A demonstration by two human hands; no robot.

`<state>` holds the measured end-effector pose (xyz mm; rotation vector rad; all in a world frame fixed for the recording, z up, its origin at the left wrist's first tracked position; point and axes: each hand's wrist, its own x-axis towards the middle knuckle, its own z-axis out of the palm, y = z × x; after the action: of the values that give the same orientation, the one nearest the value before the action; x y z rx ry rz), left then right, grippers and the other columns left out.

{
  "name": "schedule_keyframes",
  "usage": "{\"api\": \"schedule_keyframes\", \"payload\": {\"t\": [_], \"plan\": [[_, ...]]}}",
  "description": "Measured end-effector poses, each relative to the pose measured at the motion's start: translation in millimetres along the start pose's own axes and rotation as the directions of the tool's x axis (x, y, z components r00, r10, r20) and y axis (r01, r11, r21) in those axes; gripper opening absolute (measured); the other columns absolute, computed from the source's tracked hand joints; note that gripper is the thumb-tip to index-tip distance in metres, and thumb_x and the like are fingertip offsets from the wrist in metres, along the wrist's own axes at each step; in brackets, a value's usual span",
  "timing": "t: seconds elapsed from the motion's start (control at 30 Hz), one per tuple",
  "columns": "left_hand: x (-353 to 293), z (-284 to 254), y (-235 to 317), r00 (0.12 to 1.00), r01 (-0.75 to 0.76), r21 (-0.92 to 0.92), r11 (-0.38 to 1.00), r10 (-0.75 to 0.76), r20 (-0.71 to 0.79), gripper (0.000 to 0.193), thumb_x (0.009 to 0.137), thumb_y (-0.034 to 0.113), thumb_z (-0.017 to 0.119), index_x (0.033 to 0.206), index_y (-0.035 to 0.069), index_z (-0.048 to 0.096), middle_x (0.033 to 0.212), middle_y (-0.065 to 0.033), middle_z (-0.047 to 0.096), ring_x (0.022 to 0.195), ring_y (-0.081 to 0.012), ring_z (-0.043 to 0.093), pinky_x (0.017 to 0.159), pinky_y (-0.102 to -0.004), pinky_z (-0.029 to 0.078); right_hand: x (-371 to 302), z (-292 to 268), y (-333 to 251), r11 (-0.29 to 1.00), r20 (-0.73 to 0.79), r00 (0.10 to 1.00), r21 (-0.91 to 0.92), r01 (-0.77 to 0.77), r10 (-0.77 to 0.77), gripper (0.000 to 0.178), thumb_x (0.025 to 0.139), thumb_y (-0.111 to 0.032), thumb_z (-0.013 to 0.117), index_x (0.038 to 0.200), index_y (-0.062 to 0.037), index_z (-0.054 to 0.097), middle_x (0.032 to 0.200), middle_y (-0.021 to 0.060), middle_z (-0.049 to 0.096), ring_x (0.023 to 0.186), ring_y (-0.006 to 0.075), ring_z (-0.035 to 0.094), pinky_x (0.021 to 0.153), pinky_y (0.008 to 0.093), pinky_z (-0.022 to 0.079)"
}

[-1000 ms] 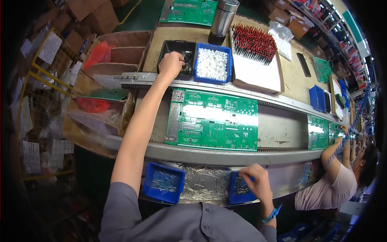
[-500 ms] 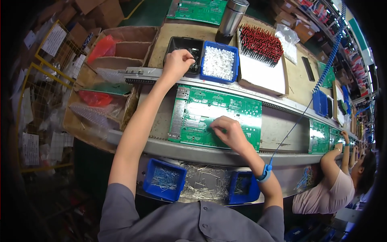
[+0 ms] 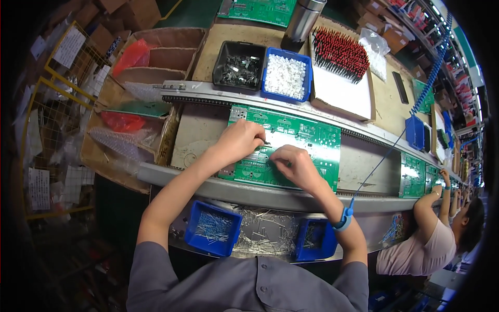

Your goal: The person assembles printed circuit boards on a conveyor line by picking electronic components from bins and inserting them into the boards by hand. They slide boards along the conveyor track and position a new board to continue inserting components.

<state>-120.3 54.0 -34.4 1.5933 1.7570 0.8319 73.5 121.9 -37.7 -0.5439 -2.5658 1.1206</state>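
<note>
A large green circuit board [image 3: 312,151] lies in the conveyor track before me. Over its left part is my left hand [image 3: 243,139], fingers pinched on a small dark electronic component [image 3: 266,144] whose exact kind I cannot make out. Just to the right, my right hand [image 3: 294,162] is low over the board's middle, thumb and fingertips closed together; whatever they hold, if anything, is hidden. Behind the board stand a black bin [image 3: 218,73] of dark, partly shiny parts and a blue bin [image 3: 309,78] of white connectors.
Red-tipped black parts [image 3: 340,54] stand in a carton beside a steel flask [image 3: 304,23]. Along the near edge sit two blue bins [image 3: 195,244] with loose leaded parts [image 3: 265,231] between them. A coiled blue cord [image 3: 429,78] runs to my wristband. A co-worker [image 3: 421,247] works at right.
My left hand has come from the black bin down to the board, with a small dark component in its fingertips. My right hand stays almost in place.
</note>
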Motion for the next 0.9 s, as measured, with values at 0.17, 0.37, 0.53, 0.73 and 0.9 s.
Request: {"api": "schedule_keyframes", "payload": {"t": [0.17, 0.37, 0.53, 0.73, 0.9], "plan": [[-6, 7, -5, 0.998, -0.063, 0.167, 0.984, 0.067, -0.017, 0.013, 0.075, 0.006, 0.064, 0.084, -0.001, 0.068, 0.080, -0.0147, 0.065, 0.078, -0.0325, 0.062, 0.072, -0.0385, 0.048, 0, 0, 0, 1.000, 0.002, 1.000, 0.014, -0.010, 0.010, 0.014, 0.075, 0.003, 0.060, 0.087, -0.0020, 0.066, 0.083, 0.0116, 0.064, 0.072, 0.0246, 0.063, 0.059, 0.0309, 0.051], [-8, 11, -11, 0.967, -0.164, 0.124, 0.979, 0.185, -0.176, 0.012, 0.078, 0.010, 0.061, 0.085, 0.003, 0.069, 0.080, -0.0142, 0.065, 0.078, -0.0326, 0.063, 0.070, -0.0416, 0.050, -1, 0, 3, 1.000, -0.016, 1.000, 0.006, -0.007, 0.007, 0.013, 0.076, 0.003, 0.060, 0.087, -0.0020, 0.066, 0.083, 0.0112, 0.064, 0.072, 0.0237, 0.063, 0.058, 0.0305, 0.051], [-16, 7, -10, 0.964, -0.153, 0.027, 0.988, 0.155, -0.218, 0.013, 0.078, 0.003, 0.061, 0.089, -0.001, 0.066, 0.082, -0.0147, 0.064, 0.072, -0.0284, 0.063, 0.066, -0.0366, 0.049, 0, -1, -1, 1.000, 0.003, 1.000, 0.011, -0.022, 0.022, 0.013, 0.075, 0.003, 0.060, 0.086, -0.0017, 0.065, 0.082, 0.0114, 0.064, 0.071, 0.0245, 0.063, 0.059, 0.0308, 0.051], [-27, -6, -7, 0.975, -0.045, -0.052, 0.998, 0.033, -0.220, 0.009, 0.078, 0.001, 0.061, 0.086, -0.002, 0.062, 0.081, -0.0104, 0.061, 0.066, -0.0195, 0.061, 0.060, -0.0292, 0.047, 5, -6, -7, 0.993, 0.082, 0.994, -0.081, 0.085, -0.078, 0.015, 0.072, 0.005, 0.060, 0.084, -0.0012, 0.064, 0.079, 0.0117, 0.062, 0.068, 0.0258, 0.061, 0.060, 0.0312, 0.050], [-34, -12, -9, 0.968, -0.030, -0.124, 0.992, -0.002, -0.252, 0.008, 0.078, -0.001, 0.061, 0.085, -0.003, 0.060, 0.083, -0.0079, 0.058, 0.066, -0.0156, 0.060, 0.058, -0.0264, 0.048, 7, -7, -2, 0.997, 0.091, 0.993, -0.010, 0.072, -0.071, 0.014, 0.072, 0.006, 0.060, 0.083, -0.0015, 0.064, 0.078, 0.0113, 0.062, 0.067, 0.0263, 0.061, 0.060, 0.0320, 0.050]]}}
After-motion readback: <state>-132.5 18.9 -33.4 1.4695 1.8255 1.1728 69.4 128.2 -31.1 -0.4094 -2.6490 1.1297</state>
